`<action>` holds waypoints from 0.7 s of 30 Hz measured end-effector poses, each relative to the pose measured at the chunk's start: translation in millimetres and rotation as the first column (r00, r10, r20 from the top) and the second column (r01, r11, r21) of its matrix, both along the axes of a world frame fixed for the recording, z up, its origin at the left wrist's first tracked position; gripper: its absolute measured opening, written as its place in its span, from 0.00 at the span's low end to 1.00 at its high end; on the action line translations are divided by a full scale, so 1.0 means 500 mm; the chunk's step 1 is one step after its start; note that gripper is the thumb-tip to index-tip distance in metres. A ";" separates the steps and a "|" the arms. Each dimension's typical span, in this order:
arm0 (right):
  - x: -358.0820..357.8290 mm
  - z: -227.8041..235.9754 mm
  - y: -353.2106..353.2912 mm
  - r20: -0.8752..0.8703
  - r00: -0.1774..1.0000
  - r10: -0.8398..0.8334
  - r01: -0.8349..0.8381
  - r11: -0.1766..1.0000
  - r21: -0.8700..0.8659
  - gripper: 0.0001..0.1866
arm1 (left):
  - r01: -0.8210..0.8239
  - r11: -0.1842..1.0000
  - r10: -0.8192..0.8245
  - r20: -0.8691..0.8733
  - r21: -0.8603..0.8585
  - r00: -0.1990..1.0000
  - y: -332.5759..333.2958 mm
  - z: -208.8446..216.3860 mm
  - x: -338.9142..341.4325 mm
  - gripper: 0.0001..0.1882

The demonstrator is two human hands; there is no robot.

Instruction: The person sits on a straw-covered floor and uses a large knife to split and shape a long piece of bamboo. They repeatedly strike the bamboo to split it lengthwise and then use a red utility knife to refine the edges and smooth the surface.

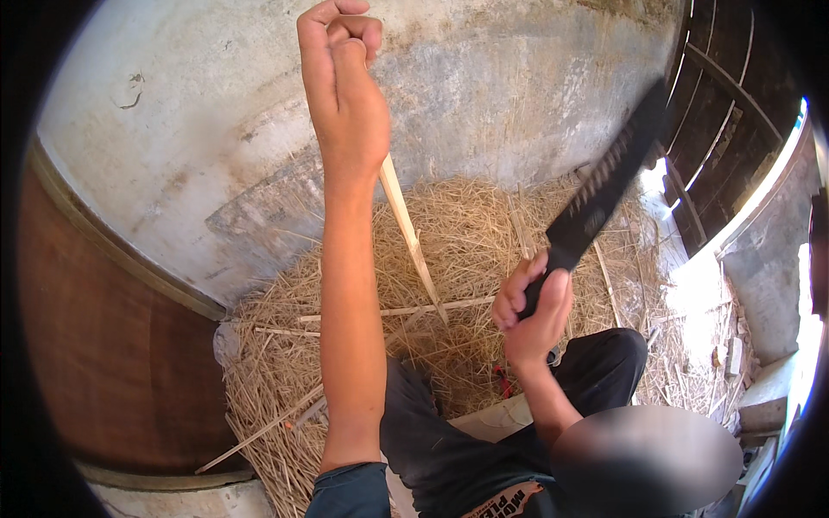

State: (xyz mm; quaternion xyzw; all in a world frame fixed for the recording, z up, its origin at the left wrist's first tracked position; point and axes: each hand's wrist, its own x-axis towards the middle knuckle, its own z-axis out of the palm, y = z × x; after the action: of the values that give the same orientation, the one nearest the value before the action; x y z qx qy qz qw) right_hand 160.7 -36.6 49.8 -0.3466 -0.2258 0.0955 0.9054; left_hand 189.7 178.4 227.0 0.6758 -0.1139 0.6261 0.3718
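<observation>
My left hand (345, 86) is raised high in front of the wall, its fingers curled around the upper part of a pale wooden strip (402, 216). The hand and wrist hide the strip's top, while its narrow lower end slants down over the straw. On the right, my right hand (537, 311) is closed around the handle of a black machete (604, 186). Its broad dark blade has a row of teeth or notches along one side and tilts up and away to the right. Blade and strip are apart.
Loose straw (484, 216) and several thin sticks cover the floor around my bent legs (432, 423). A stained plaster wall (216, 104) rises ahead. A brown wooden panel (104, 345) stands at left, and dark slatted boards (725, 104) at upper right. Rubble lies at far right.
</observation>
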 end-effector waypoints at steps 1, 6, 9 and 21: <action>-0.014 -0.033 0.024 -0.023 0.998 -0.054 0.054 0.998 -0.015 0.22 | -0.055 0.998 0.054 0.038 0.027 0.998 -0.008 0.002 0.005 0.16; -0.009 -0.125 0.073 -0.084 0.909 0.408 -0.345 0.623 -0.702 0.17 | -0.043 0.997 0.042 0.013 0.061 0.999 0.016 -0.004 -0.001 0.15; 0.007 -0.112 0.065 0.135 0.925 0.356 -0.127 0.624 -0.771 0.18 | 0.210 0.968 -0.224 -0.092 -0.141 0.970 0.000 -0.003 -0.012 0.15; 0.035 -0.169 0.064 0.650 0.747 -0.141 0.499 0.765 -0.407 0.13 | -0.132 0.991 0.132 -0.005 -0.002 0.991 -0.016 0.007 0.003 0.20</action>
State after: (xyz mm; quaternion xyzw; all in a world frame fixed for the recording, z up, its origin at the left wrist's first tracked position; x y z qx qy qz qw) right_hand 178.5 -4.4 -34.7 -0.6416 -0.3881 -0.1187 0.6509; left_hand 191.4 170.5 230.3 0.6830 -0.0676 0.6478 0.3307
